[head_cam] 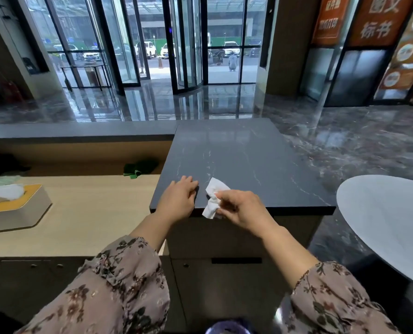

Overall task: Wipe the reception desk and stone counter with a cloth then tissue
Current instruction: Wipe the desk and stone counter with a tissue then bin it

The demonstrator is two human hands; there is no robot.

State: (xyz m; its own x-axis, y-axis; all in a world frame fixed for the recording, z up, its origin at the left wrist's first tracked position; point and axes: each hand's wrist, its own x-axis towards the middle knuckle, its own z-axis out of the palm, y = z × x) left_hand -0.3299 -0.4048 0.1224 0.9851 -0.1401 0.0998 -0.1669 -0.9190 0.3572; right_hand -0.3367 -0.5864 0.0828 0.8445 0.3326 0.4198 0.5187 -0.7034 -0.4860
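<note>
Two hands are showing: the left hand (177, 200) is lying flat on the one stone counter (244, 160), and the right hand (241, 208) is pinching the one crumpled tissue (214, 196). One green cloth (138, 168) is lying beyond the left hand and one tissue box (20, 213) is sitting well to its left, both on the one wooden desk (92, 208). One round white table (388, 220) is standing well right of the right hand.
</note>
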